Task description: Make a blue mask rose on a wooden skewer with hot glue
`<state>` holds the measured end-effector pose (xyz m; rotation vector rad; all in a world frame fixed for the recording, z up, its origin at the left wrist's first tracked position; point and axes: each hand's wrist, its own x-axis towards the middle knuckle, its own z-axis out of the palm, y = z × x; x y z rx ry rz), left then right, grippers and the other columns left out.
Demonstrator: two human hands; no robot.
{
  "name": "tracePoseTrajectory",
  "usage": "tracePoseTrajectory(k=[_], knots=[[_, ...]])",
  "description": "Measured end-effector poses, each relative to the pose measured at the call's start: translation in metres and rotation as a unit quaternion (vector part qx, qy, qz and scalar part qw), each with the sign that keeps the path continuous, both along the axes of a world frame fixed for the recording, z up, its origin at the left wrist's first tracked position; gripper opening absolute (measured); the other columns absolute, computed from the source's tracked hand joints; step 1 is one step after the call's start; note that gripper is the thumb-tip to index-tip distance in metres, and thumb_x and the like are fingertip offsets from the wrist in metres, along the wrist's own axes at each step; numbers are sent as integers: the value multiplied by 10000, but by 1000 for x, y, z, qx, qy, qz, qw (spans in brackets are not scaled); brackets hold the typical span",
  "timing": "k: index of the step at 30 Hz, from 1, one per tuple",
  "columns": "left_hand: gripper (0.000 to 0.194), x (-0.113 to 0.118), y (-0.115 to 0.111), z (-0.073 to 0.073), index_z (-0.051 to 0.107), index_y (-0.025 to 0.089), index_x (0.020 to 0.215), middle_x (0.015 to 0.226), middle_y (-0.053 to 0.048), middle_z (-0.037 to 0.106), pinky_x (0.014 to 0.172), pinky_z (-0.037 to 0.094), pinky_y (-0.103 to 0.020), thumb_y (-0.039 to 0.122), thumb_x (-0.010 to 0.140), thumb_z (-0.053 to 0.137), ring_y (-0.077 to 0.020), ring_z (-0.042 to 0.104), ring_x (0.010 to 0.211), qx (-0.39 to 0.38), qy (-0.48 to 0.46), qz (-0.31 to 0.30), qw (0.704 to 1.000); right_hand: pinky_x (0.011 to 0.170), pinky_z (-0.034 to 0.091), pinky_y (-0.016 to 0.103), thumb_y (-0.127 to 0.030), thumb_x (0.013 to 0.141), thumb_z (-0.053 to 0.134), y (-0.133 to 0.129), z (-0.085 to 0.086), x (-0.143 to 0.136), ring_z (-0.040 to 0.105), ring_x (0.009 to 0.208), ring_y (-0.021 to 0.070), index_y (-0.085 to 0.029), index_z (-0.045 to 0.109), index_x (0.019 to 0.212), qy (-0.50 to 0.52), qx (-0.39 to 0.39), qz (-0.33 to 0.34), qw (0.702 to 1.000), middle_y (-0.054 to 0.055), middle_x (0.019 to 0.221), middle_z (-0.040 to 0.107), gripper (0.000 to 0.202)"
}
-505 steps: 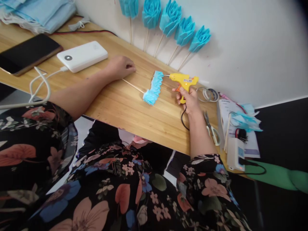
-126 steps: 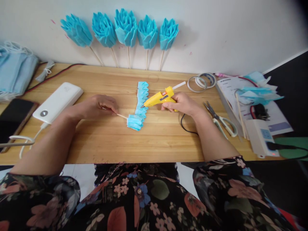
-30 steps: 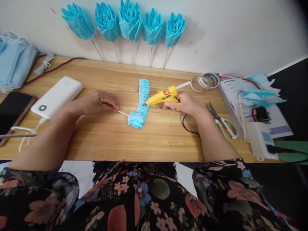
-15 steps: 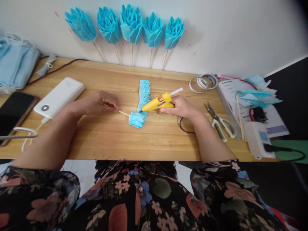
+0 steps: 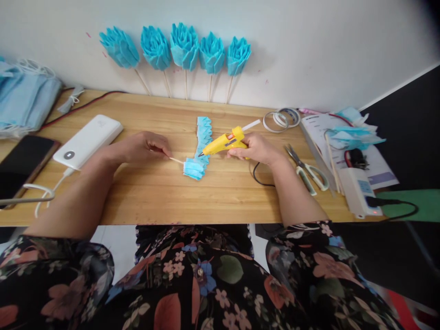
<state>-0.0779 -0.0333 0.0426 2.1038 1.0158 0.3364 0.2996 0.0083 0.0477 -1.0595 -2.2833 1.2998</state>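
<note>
Wooden table (image 5: 154, 201) bears, near its middle, a pleated blue strip (image 5: 203, 130) — probably light, soft, easily creased, best held by its stick (image 5: 176, 160), which the left hand (image 5: 146, 147) pinches; the right hand (image 5: 257, 147) grips a yellow glue gun (image 5: 222, 143).

A black phone (image 5: 25, 160) lies at the left edge of the tabletop (image 5: 151, 201) near a white power bank (image 5: 91, 137); blue masks (image 5: 29, 98) fill the back-left corner, a power strip (image 5: 355, 192) the front-right.
</note>
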Motion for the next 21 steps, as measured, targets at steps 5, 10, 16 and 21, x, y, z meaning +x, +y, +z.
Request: tracePoseTrajectory(k=[5,10,16,21], knots=[[342,-3,2,-3,798,169,923,946,-79,765,773,536,-241,473,938,641,-176,703,864,4,-1,-14,1000,513,345,254,-540,835,728,2,2,2,467,507,92,-165,763,828,-35,7,-12,999,-35,547,566,377],[342,-5,3,-2,801,199,902,978,-88,776,800,544,-257,502,934,646,-192,708,894,-4,4,-21,1000,510,367,254,-539,830,733,2,1,7,469,518,95,-165,748,823,17,-22,-6,1000,3,629,656,374],[312,-4,0,1,809,193,916,998,-96,772,818,544,-275,467,951,664,-194,697,907,-12,1,-14,1000,541,368,269,-545,831,746,3,-7,2,492,550,103,-196,764,869,11,-26,32,999,-13,661,668,352],[324,-5,0,1,805,166,938,987,-110,777,804,546,-271,451,980,658,-177,690,898,-16,3,-21,1000,577,372,281,-549,791,780,7,-12,3,530,618,127,-209,782,934,-22,1,19,1000,-25,666,646,369]])
